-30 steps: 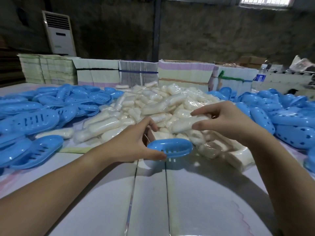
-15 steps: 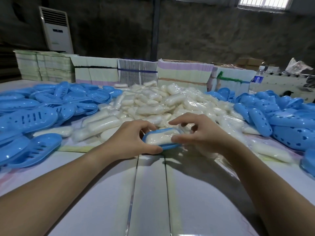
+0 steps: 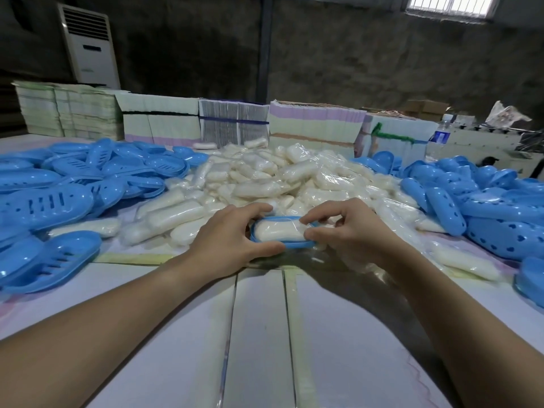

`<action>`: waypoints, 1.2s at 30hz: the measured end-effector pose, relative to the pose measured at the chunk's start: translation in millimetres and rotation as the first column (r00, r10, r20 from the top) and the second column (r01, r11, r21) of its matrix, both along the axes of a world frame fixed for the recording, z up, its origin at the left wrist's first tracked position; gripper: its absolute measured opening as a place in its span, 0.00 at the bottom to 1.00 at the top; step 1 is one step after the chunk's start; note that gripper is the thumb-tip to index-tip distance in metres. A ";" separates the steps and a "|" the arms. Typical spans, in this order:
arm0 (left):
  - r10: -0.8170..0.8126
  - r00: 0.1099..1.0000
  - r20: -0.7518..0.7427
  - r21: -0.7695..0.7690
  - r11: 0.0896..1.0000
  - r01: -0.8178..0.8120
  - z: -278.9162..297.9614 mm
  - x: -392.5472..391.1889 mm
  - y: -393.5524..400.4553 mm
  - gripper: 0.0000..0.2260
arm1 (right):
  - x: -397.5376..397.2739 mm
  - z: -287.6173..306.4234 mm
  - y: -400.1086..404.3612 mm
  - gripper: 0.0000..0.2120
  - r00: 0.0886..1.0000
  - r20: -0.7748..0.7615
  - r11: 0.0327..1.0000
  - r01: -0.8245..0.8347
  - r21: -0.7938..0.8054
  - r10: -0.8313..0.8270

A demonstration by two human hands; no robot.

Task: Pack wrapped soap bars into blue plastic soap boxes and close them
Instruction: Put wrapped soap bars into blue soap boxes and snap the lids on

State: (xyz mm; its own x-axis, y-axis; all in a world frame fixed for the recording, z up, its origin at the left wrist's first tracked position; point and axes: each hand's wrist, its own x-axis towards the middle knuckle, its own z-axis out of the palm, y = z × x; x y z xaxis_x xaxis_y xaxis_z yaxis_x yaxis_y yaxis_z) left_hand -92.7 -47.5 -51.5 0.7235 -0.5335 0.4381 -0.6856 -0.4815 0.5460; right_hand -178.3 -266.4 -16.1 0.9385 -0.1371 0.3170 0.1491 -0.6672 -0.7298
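A blue soap box half sits just above the white table, with a wrapped white soap bar lying in it. My left hand grips the box's left end, thumb along its near rim. The thumb and fingers of my right hand pinch the right end of the soap bar and the box. Behind them lies a big heap of wrapped soap bars.
Blue slotted box halves are piled on the left, and blue box halves with heart-shaped holes on the right. Stacks of flat cartons line the table's far edge. A water bottle stands at the back right.
My right hand brought a soap bar from the heap down into the blue box half held by my left hand. Both hands now sit a little farther forward, close against the box.
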 end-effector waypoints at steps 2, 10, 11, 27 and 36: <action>-0.008 1.000 0.003 -0.013 1.000 0.008 -1.4 1.2 0.0 0.31 | -2.0 3.7 -3.3 0.08 0.999 -0.020 0.999 -0.038 -0.006 0.038; -0.042 0.999 0.029 -0.038 0.998 0.043 -7.4 6.2 -3.3 0.28 | 0.9 -1.9 2.5 0.07 0.996 0.020 0.996 0.088 -0.013 -0.088; -0.051 0.998 0.026 -0.034 0.998 0.051 -7.4 6.7 -3.6 0.28 | 0.5 -2.2 3.6 0.06 0.995 0.031 0.996 0.092 -0.021 -0.091; -0.073 0.997 0.025 -0.023 0.997 0.073 -11.4 8.3 -4.9 0.34 | -7.6 -4.4 -156.9 0.24 0.490 -0.051 0.479 0.819 -0.316 -0.871; -0.097 0.995 -0.019 -0.084 0.992 0.095 -12.0 7.1 -6.0 0.26 | -6.3 -12.9 -178.0 0.26 0.466 -0.087 0.470 0.838 -0.276 -0.881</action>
State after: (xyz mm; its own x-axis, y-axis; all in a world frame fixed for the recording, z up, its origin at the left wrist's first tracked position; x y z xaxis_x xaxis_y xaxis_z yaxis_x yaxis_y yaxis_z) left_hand -85.6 -53.5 -63.5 0.6814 -0.5633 0.4674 -0.7131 -0.3668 0.5975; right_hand -184.6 -444.4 -28.9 0.4120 -0.8735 0.2594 -0.6969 -0.4855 -0.5278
